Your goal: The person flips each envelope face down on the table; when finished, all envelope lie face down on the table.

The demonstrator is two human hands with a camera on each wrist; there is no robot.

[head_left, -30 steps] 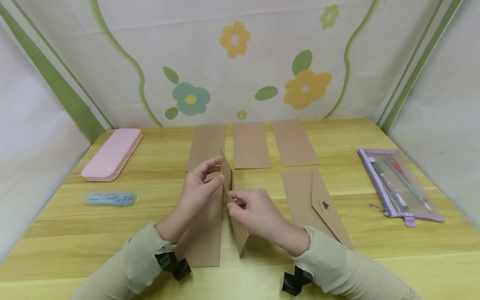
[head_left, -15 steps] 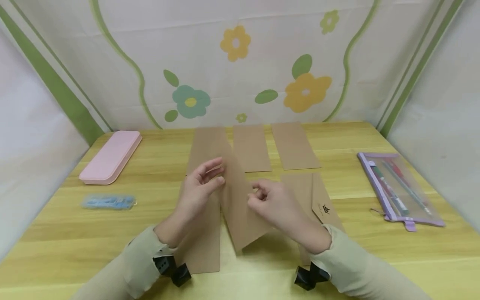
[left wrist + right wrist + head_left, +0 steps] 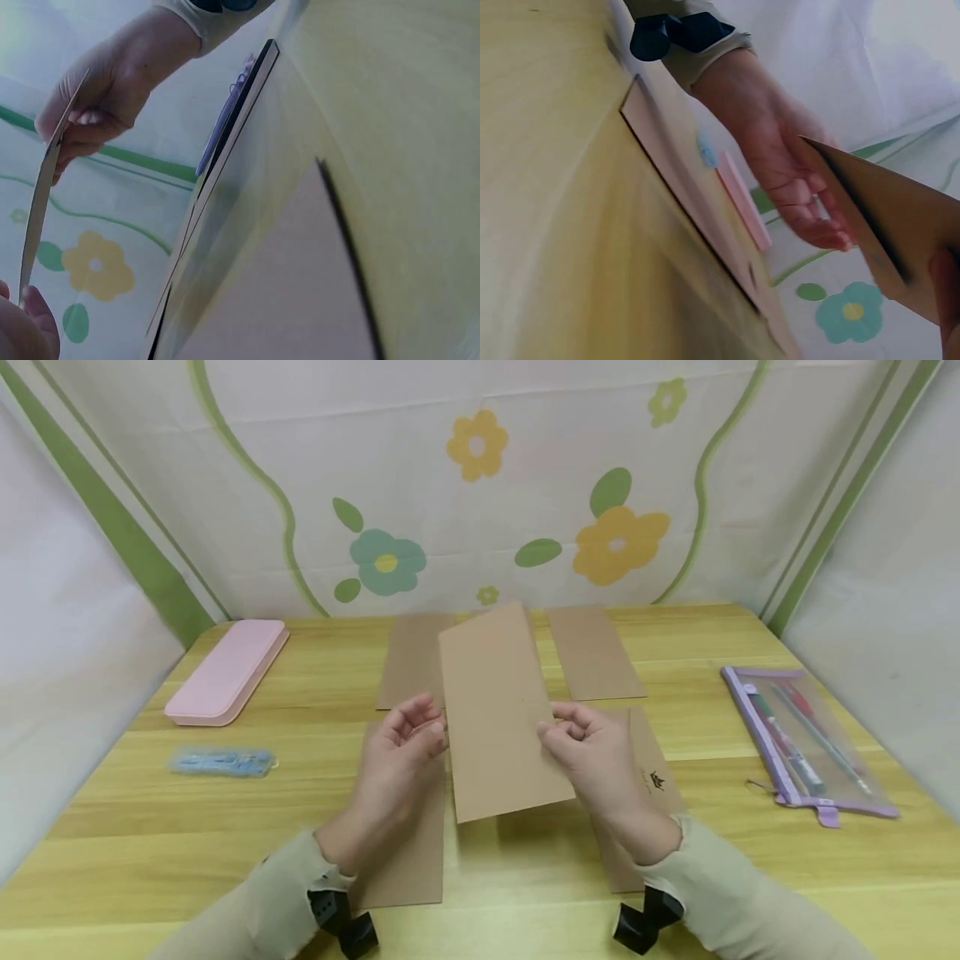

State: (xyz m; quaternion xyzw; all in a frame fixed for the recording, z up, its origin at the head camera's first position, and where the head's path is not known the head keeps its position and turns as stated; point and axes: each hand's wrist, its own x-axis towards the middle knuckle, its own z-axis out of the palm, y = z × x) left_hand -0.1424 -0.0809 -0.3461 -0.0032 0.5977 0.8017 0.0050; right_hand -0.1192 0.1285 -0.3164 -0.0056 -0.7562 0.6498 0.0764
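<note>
A folded brown kraft-paper card (image 3: 495, 718) is held up off the table between both hands, its broad face toward the head camera. My right hand (image 3: 609, 764) pinches its right edge, thumb in front and fingers behind. My left hand (image 3: 392, 764) is at the opposite edge, fingers loosely bent, the tips touching or just beside it. Edge-on in the left wrist view, the card (image 3: 39, 199) looks thin. A dark crease or gap runs along the card (image 3: 889, 199) in the right wrist view.
Kraft pieces lie at back left (image 3: 411, 660), back right (image 3: 596, 652) and front left (image 3: 412, 856); a crown-printed kraft envelope (image 3: 651, 752) is partly under the right hand. A pink case (image 3: 225, 672), blue packet (image 3: 223, 762) and purple-trimmed mesh pouch (image 3: 813, 743) lie at the sides.
The right hand has moved right and turned the card from edge-on to facing the head camera, raising it. It now covers the middle back kraft piece. The left hand has hardly moved.
</note>
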